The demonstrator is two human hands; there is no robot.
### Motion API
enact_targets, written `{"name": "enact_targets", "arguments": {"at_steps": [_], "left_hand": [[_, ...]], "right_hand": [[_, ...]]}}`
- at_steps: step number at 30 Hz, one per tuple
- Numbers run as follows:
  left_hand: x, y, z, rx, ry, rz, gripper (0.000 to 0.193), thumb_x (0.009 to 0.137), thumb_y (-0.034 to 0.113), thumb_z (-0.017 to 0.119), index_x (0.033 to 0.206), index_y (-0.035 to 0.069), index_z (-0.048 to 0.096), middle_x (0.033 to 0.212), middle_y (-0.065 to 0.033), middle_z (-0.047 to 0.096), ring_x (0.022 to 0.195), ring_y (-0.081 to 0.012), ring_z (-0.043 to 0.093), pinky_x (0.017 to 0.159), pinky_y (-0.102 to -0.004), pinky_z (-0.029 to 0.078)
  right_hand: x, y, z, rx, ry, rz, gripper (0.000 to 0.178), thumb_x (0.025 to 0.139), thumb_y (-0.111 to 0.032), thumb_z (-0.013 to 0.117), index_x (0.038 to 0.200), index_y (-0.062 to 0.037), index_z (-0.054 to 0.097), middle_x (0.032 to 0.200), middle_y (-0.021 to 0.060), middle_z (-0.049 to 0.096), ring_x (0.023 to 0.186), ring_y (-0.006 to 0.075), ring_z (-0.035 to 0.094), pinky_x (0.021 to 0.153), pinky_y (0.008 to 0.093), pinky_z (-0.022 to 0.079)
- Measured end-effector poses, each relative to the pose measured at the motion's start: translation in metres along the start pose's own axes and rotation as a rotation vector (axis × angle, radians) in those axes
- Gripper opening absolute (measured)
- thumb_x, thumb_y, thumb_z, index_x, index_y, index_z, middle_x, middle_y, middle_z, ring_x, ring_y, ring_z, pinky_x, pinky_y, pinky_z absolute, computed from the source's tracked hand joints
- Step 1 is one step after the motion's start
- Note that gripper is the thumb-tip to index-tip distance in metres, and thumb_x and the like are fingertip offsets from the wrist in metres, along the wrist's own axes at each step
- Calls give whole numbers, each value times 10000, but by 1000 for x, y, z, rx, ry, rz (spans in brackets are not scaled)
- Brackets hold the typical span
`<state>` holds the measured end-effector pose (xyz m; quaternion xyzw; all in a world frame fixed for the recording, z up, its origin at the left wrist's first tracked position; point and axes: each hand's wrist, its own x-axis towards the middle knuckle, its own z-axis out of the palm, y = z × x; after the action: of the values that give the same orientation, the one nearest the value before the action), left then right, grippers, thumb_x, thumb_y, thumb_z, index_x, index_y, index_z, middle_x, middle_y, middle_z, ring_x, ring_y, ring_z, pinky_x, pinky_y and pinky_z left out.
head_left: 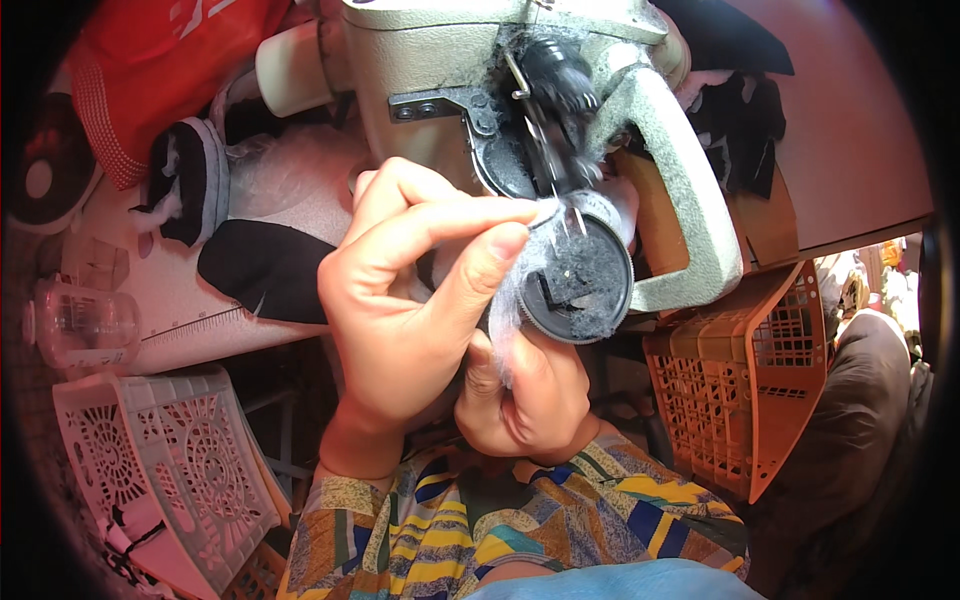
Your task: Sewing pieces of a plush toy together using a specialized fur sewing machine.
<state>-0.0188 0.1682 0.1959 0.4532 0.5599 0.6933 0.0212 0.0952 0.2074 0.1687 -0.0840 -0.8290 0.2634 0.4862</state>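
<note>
The left hand (410, 300) is raised in front of a pale grey-green cast-metal sewing machine (450, 70), its thumb and forefinger pinched shut on a wisp of thin white fluffy fibre (520, 290). The right hand (525, 395) sits just below and nearer to the person, closed in a fist around the lower end of the same wisp, as far as the view allows; the left hand covers part of it.

The fibre runs roughly upright, from the right hand's fist at the near end up to the left fingertips. Its upper end touches the left edge of a round black lint-covered wheel (578, 282) on the machine. That wheel lies just right of the left fingertips and just above the right hand, so the left hand is the nearer one to where fibre and wheel meet.

On the counter (250, 330) to the left lie a black fabric piece (265, 268) and a clear plastic jar (80, 325). A white perforated plastic basket (170, 460) stands near left, and an orange perforated plastic basket (750, 390) to the right.
</note>
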Motion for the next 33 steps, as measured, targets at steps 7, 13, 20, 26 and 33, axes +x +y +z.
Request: {"name": "enact_targets", "arguments": {"at_steps": [7, 13, 20, 26, 33], "left_hand": [[-18, 17, -9, 303, 60, -10, 123, 733, 13, 729, 824, -6, 649, 702, -69, 561, 603, -152, 509, 538, -244, 404], [-12, 4, -10, -61, -47, -214, 90, 786, -13, 674, 863, -41, 634, 784, -72, 630, 662, -91, 601, 566, -203, 453], [-17, 0, 2, -160, 49, -172, 131, 776, -40, 661, 904, -54, 638, 896, -112, 647, 816, -137, 626, 696, -234, 487], [-3, -1, -10, -214, -124, -234, 130, 800, -37, 656, 927, -62, 653, 900, -94, 646, 824, -114, 625, 684, -213, 494], [5, 2, -15, 25, -54, 22, 66, 753, -35, 683, 805, -42, 643, 792, -122, 642, 714, -180, 613, 703, -279, 474]], "right_hand": [[1, 0, 2, -7, 72, -10, 206, 808, 18, 631, 964, 153, 624, 882, 268, 649, 859, 381, 666, 810, 428, 522], [1, -1, 3, -57, 129, 9, 203, 818, -15, 647, 984, 99, 629, 879, 221, 647, 757, 302, 660, 711, 331, 513], [-11, -11, -4, -94, 150, 127, 111, 801, -21, 672, 874, 57, 643, 802, 163, 639, 648, 230, 627, 595, 299, 497], [-1, -11, 6, 33, 97, -95, 148, 769, 22, 697, 872, 89, 614, 704, 117, 572, 547, 210, 570, 495, 284, 477], [2, -11, 13, 87, 124, -83, 126, 779, 31, 684, 860, 88, 606, 698, 121, 557, 543, 213, 550, 480, 292, 450]]}}
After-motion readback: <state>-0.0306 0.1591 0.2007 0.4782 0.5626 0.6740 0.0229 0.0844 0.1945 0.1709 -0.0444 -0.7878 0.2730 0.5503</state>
